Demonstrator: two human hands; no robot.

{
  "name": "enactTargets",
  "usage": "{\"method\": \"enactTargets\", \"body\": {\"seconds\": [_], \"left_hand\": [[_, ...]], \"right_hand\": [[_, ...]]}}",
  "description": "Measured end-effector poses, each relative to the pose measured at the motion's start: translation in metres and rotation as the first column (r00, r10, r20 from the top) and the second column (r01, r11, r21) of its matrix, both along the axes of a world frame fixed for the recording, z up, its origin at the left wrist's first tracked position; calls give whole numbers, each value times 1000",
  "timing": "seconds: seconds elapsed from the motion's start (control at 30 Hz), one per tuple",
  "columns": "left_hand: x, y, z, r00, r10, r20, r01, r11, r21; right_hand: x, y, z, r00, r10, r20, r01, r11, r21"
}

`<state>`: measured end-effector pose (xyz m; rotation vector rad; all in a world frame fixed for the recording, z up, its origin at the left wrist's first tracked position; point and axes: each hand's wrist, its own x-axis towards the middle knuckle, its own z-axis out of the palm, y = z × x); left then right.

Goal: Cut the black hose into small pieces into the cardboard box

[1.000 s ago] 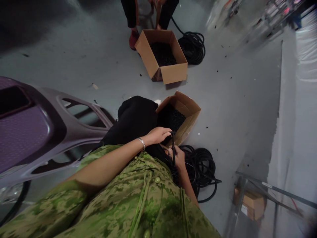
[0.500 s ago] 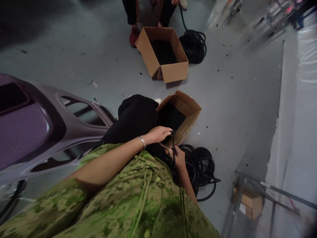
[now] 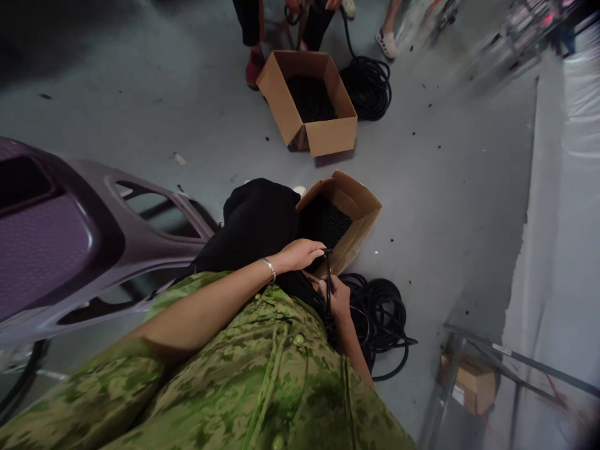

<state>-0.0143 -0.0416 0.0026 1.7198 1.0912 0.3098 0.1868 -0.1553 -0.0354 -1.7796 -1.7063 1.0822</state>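
Observation:
My left hand point(image 3: 301, 254), with a bracelet at the wrist, pinches the end of a black hose point(image 3: 329, 251) over the near edge of an open cardboard box point(image 3: 360, 215). Small black pieces point(image 3: 334, 224) lie in that box. Just below, my right hand point(image 3: 338, 296) is closed round a slim dark thing that reaches up to the left fingertips; whether it is a tool or more hose is unclear. Beside the right wrist, a tangled coil of black hose point(image 3: 387, 306) rests on the floor.
Ahead is another open box point(image 3: 331, 139) with black pieces, a hose coil point(image 3: 368, 87) and a seated person's legs and hands. A purple-grey plastic chair point(image 3: 51, 250) stands at left. A metal frame point(image 3: 525, 359) and a small carton point(image 3: 475, 384) are at lower right.
Another person's foot in a white clog has come into view at the top. The seated person's hands have moved slightly further into view. My hands have barely shifted.

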Motion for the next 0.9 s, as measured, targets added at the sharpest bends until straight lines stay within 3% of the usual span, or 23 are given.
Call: {"method": "enactTargets", "body": {"seconds": [0.27, 0.57, 0.73, 0.9], "left_hand": [[2, 0, -5, 999, 35, 19, -35, 999, -6], [4, -1, 3, 997, 77, -3, -77, 997, -14], [4, -1, 3, 994, 106, 25, -106, 994, -17], [4, -1, 2, 987, 139, 82, -138, 990, -20]], "right_hand": [[-7, -3, -12, 993, -78, 86, 73, 996, 58], [-12, -1, -11, 988, -113, 101, 104, 991, 89], [-11, 0, -8, 992, -114, 53, 112, 993, 24], [-5, 2, -4, 990, -43, -136, 29, 994, -105]]}}
